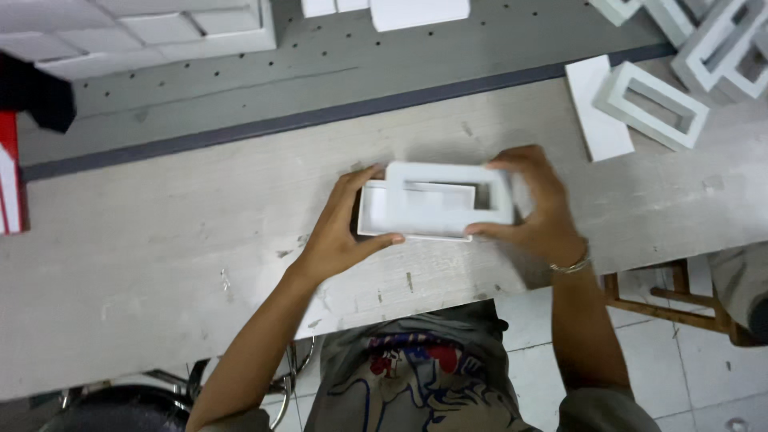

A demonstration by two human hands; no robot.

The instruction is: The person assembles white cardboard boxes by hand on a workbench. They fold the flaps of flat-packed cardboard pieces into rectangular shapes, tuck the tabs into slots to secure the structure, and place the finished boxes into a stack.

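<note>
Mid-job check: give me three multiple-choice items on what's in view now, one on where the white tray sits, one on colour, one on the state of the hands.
1. Where is the white tray?
A. On the floor
B. Between both hands over the worktable
C. On the stacked boxes at upper left

2. What colour is the rectangular frame being fitted onto the tray?
A. White
B. Red
C. Black

3. How are the hands placed?
A. Both resting flat on the table
B. Only one hand touches the parts
C. The left hand grips the tray, the right hand grips the frame

Answers: 1 B, fingers flank it above the tabletop; 2 A, it matches the tray; 3 C, fingers wrap each end.
</note>
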